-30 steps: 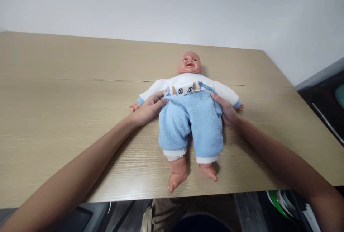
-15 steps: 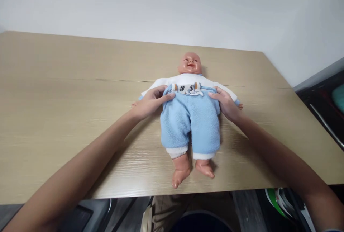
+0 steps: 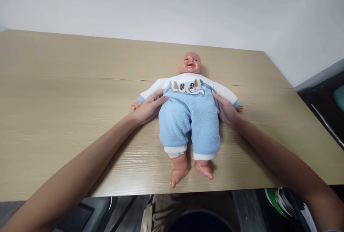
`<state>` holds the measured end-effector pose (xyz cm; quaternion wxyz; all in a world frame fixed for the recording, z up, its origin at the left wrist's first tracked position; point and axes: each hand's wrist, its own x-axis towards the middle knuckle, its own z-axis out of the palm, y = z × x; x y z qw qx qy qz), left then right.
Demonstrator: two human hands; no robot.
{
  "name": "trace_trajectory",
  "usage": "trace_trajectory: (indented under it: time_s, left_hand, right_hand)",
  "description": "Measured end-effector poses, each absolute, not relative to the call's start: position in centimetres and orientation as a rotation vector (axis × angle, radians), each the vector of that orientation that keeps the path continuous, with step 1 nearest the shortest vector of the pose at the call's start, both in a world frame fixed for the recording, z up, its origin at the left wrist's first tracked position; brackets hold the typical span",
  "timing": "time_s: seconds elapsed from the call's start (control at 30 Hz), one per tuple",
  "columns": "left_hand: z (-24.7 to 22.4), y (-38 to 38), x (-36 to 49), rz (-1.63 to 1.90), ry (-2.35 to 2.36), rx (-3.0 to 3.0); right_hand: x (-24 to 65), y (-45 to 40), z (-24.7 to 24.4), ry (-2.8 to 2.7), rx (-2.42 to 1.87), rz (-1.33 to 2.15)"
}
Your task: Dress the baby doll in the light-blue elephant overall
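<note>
A baby doll (image 3: pixel 190 63) lies on its back, head away from me, in a white long-sleeved top (image 3: pixel 156 86) and fluffy blue overalls (image 3: pixel 176 121) with white cuffs. An animal face with eyes and ears decorates the bib (image 3: pixel 187 86). At the left side of the waist, my left hand (image 3: pixel 150 108) is closed on the overalls, its thumb on the blue cloth. My right hand (image 3: pixel 225 108) grips the other side of the waist, thumb near the blue strap and the other fingers mostly hidden behind the cloth. Both bare feet of the doll point toward me.
The doll rests on a wooden table (image 3: pixel 67 117) against a white wall (image 3: pixel 172 6). Dark furniture (image 3: pixel 319 95) stands at the right. Below the front edge are a grey object (image 3: pixel 88 214) and a green-rimmed item (image 3: pixel 276 201).
The bib has moved up slightly and lies flatter on the doll's chest. Both hands have slid a little lower and outward along the sides of the overalls.
</note>
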<state>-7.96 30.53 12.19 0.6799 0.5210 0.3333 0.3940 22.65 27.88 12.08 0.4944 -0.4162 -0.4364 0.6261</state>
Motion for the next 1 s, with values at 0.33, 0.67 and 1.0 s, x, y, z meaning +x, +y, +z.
trace_trajectory:
  time_s: [0.33, 0.67, 1.0]
  left_hand:
    - [13.5, 32.0, -11.7, 0.653, 0.813, 1.735]
    - [12.3, 30.6, -8.7, 0.951, 0.851, 1.359]
    - [13.2, 30.9, -8.9, 1.022, 0.823, 1.328]
  right_hand:
    - [29.1, 28.6, 11.6, -1.610, -1.102, 1.473]
    - [23.8, 25.9, 11.9, -1.184, -1.035, 1.493]
    - [23.9, 26.2, 11.4, -1.281, -1.045, 1.281]
